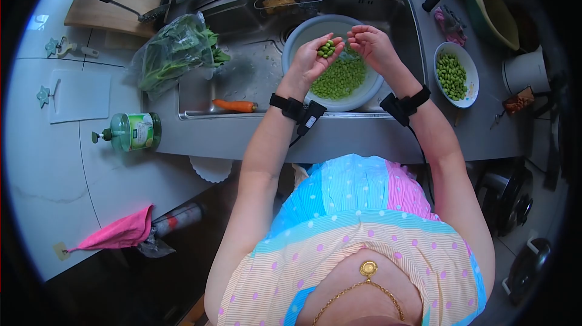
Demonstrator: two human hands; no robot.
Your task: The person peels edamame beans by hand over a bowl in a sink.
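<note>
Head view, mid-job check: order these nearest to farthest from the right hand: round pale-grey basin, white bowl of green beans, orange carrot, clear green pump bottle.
From the right hand:
1. Round pale-grey basin, partly under it.
2. White bowl of green beans, to its right.
3. Orange carrot, left, in the metal sink.
4. Clear green pump bottle, far left, outside the sink.

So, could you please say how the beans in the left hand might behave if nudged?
The beans would probably roll apart, being small, rounded and loose in the left hand. They are likely light: several fit in one hand.
</note>
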